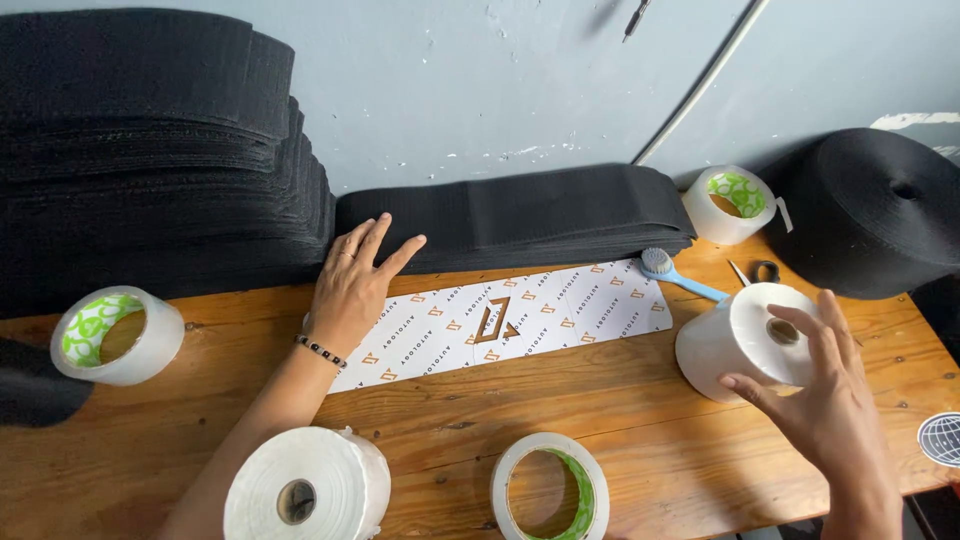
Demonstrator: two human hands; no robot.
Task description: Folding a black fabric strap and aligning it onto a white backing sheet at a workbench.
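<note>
Head view showed, at the bottom edge, a white roll [305, 487] and a clear tape ring [551, 488] on the wooden table [640, 410]. At lower right the right hand [835, 405] reached up-left, fingers [800, 322] spread and curled over a white film roll [745, 340]. Left of centre the left hand [355, 285] lay palm down, fingers together, thumb apart, on the end of a long white patterned strip [520, 318]. Beyond it, black webbing stacks [520, 212] lined the grey wall.
</note>
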